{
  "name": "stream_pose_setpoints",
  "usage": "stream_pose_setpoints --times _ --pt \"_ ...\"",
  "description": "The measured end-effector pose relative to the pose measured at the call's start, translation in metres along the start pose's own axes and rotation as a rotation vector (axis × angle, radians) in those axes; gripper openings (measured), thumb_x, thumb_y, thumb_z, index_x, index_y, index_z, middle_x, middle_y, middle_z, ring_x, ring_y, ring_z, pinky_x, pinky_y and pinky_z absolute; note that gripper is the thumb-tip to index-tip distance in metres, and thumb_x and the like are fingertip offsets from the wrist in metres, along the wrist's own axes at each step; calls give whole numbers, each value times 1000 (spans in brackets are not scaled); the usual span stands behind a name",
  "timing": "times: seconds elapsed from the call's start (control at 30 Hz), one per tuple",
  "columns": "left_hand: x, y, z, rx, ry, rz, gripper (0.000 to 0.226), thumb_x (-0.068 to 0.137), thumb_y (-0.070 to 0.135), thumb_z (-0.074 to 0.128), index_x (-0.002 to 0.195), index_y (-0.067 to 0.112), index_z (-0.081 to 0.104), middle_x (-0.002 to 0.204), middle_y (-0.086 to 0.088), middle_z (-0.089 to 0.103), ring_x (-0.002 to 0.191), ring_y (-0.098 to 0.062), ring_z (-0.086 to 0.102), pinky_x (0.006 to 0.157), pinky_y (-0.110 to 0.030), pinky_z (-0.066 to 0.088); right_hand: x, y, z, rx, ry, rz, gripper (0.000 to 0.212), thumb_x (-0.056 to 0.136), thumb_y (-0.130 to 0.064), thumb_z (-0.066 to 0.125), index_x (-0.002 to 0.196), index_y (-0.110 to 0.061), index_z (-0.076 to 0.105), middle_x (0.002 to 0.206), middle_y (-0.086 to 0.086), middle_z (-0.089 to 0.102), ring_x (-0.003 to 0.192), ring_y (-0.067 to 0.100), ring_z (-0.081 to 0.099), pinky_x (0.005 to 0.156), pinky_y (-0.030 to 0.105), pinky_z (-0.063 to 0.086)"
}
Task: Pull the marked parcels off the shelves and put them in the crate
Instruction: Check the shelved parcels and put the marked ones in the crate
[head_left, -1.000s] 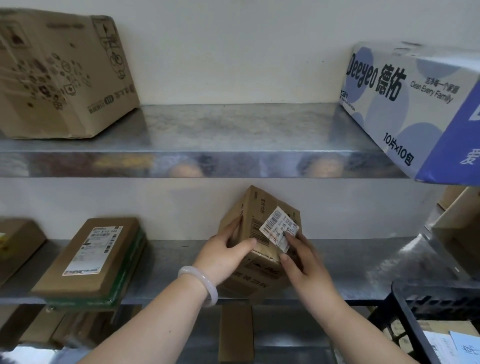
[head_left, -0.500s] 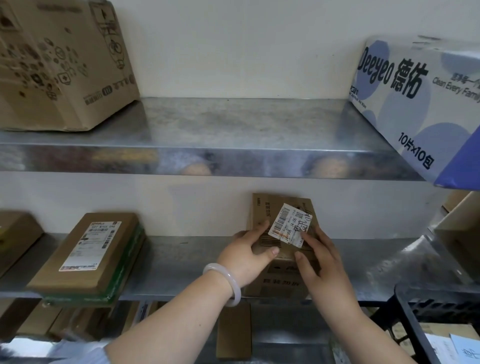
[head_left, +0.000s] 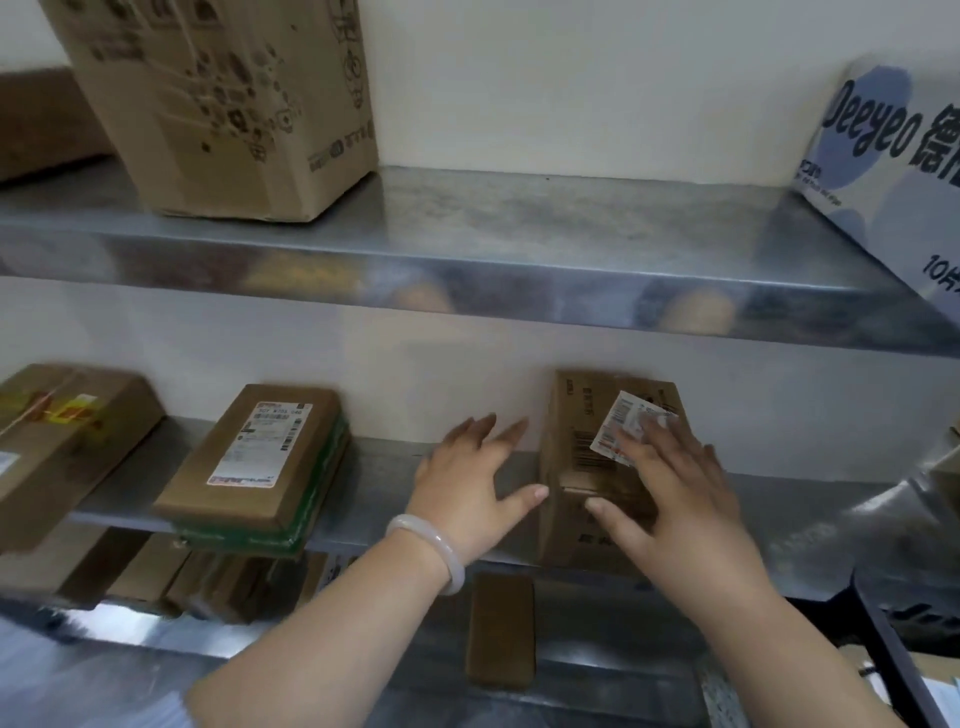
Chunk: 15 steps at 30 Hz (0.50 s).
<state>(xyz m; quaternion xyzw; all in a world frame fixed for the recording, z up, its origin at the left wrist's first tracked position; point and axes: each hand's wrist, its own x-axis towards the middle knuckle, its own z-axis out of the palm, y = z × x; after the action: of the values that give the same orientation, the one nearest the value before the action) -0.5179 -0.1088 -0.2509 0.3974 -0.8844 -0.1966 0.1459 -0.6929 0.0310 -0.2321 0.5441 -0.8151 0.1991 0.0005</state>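
Parcel (head_left: 576, 467) label half behind right hand (head_left: 680, 499)

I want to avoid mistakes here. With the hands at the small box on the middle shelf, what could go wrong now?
1. The small box stands on end on the middle shelf; the open left hand is off it, so a push from the right hand might tip it.
2. Its label looks partly loose and could tear under the fingers.

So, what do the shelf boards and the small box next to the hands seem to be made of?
Grey shelf board: likely sheet metal with a dull galvanised look; its front edge mirrors blurred shapes. Small brown box: apparently matte corrugated cardboard, with printed barcode, folded seams and a white paper label.
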Motion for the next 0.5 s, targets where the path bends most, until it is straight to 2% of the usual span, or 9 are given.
stream_pose_setpoints --times 0.1,0.27,0.33,0.43,0.5 --pt "-29 -39 -26 136 79 35 75 86 71 43 150 50 10 163 9 11 150 -15 2 121 -49 7 -5 -53 14 -37 -61 -186 81 79 -78 34 150 -41 25 160 -4 21 149 18 7 119 43 6" --pt "-96 -130 -73 275 131 -17 82 85 73 41 148 54 -8 164 8 -2 149 -14 -12 118 -46 -7 -6 -156 60 -33 -188 -418 88 74 -83 28 150 -46 0 161 -10 -4 147 9 -14 117 33 -12" --pt "-125 -172 -97 313 176 -74 82 84 73 41 146 55 -10 165 8 0 150 -15 -9 118 -47 -6 -6 -207 80 -24 -202 -490 89 74 -84 26 150 -48 -4 158 -16 -16 142 3 -26 115 31 -18" --pt "-175 -238 -133 364 207 -204 82 83 74 41 150 51 0 165 4 3 151 -18 -4 119 -49 -2 -8 -289 110 -39 -230 -618 90 75 -81 29 151 -45 -6 157 -15 -21 142 5 -29 117 35 -15" --pt "-211 -277 -156 381 223 -286 82 80 75 42 151 49 9 164 1 11 151 -22 6 118 -51 4 -13 -344 131 -36 -270 -687 90 76 -80 31 149 -48 -11 156 -15 -24 141 6 -32 115 35 -18"
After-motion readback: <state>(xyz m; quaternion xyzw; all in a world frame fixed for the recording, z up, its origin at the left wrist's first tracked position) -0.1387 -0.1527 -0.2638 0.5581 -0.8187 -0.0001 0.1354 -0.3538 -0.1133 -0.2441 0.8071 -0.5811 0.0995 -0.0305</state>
